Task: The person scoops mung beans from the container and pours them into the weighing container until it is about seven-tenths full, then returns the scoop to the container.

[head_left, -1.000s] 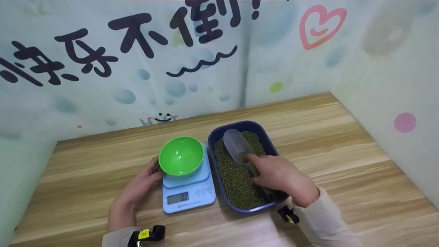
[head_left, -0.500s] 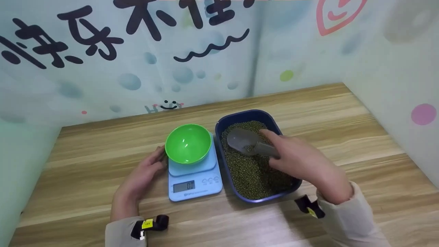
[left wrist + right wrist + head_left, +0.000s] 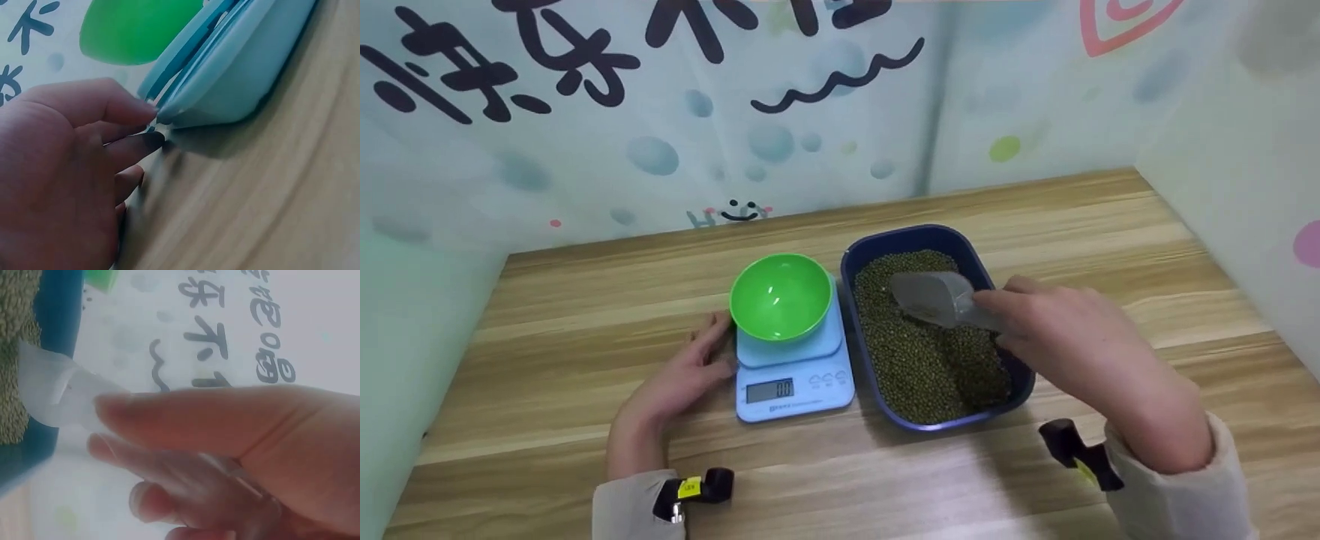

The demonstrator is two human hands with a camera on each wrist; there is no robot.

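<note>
My right hand (image 3: 1076, 341) grips the handle of a translucent plastic scoop (image 3: 934, 296), with fingers curled round it in the right wrist view. The scoop is tilted over the dark blue tub (image 3: 859, 352), which is filled with small green beans (image 3: 911, 367) like mung beans. Left of the tub stands a light blue kitchen scale (image 3: 799, 386) reading 0.0. An empty green bowl (image 3: 781, 296) sits on its platform. My left hand (image 3: 682, 375) rests on the table by the scale, its relaxed fingertips touching the left edge; the left wrist view shows the thumb at the scale's corner.
The wooden table (image 3: 585, 315) meets a printed wall covering (image 3: 810, 127) at the back and side walls at left and right. Each sleeve carries a black wrist camera strap (image 3: 690, 491). The tub stands close beside the scale.
My right hand has moved right with the scoop, lifting it up from the beans and turning its mouth leftward. A hollow shows in the beans. The left hand stays by the scale; the head view has tilted down.
</note>
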